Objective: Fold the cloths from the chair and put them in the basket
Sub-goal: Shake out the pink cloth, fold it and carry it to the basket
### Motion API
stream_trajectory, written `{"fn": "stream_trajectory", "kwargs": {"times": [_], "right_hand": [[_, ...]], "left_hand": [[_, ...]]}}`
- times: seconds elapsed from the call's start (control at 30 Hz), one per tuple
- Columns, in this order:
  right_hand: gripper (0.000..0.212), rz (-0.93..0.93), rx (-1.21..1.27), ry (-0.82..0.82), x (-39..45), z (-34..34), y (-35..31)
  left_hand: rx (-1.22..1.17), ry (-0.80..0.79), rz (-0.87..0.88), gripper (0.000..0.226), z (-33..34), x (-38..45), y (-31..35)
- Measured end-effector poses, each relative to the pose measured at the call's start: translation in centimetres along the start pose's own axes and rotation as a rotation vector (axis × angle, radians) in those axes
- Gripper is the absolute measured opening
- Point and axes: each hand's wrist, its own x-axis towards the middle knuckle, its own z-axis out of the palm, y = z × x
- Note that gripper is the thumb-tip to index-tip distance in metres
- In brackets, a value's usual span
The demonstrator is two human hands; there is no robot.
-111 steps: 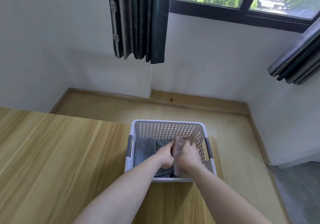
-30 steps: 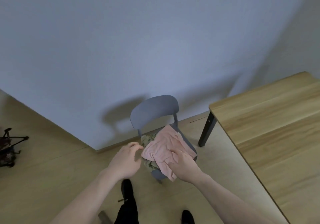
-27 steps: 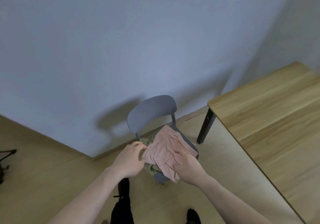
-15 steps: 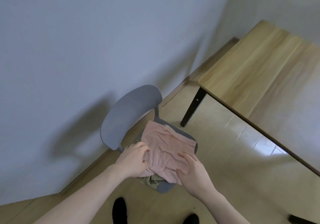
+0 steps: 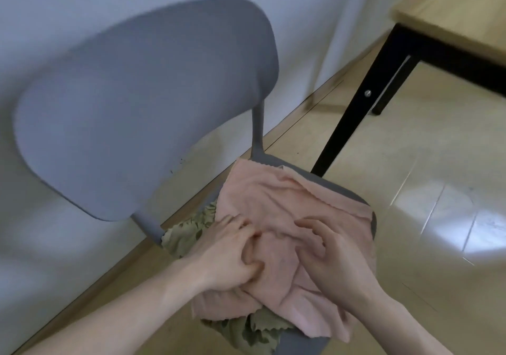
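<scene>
Head view: a pink cloth (image 5: 284,204) lies rumpled on the seat of a grey chair (image 5: 142,102), on top of a green patterned cloth (image 5: 189,231) that peeks out at the left and at the near edge.
Left hand: the left hand (image 5: 232,256) rests on the pink cloth's near-left part, its fingers (image 5: 232,224) curled into the fabric and bunching a fold of it.
Right hand: the right hand (image 5: 332,258) sits just beside it to the right, fingers bent and digging into the same cloth; both appear to be gathering it.
Basket: not in view from here.
Surface: a wooden corner (image 5: 449,9) on black legs stands far right, well apart from the chair.
Handling, as a judgement: the pink cloth looks thin, light and limp, so it will sag and crumple rather than hold a shape; nothing fragile about it.
Where to hold: probably best pinched at two corners or along one zigzag-cut edge, so it hangs flat for folding.
Risk: a deep grab could drag the green cloth along or off the seat.
</scene>
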Motion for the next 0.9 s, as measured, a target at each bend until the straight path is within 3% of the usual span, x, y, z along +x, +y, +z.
{"fn": "stream_trajectory", "kwargs": {"times": [0.17, 0.3, 0.47, 0.73, 0.9], "right_hand": [[0.017, -0.08, 0.003, 0.078, 1.6, 4.5, 3.2], [0.008, -0.128, -0.068, 0.164, 2.1, 5.1, 3.6], [0.012, -0.195, -0.328, 0.231, 1.9, 4.7, 2.6], [0.008, -0.233, -0.345, 0.331, 1.4, 6.1, 2.8], [0.012, -0.153, -0.357, 0.316, 1.7, 5.4, 2.2]], "left_hand": [[-0.11, 0.259, 0.077, 0.032, 3.8, 2.7, -2.2], [-0.174, 0.363, 0.042, 0.029, 4.6, 5.0, -2.4], [-0.099, 0.428, 0.013, 0.035, 5.1, 6.9, -2.8], [-0.076, 0.503, 0.103, 0.038, 5.7, 6.7, -3.3], [-0.013, 0.438, 0.148, 0.042, 4.2, 7.4, -3.1]]}}
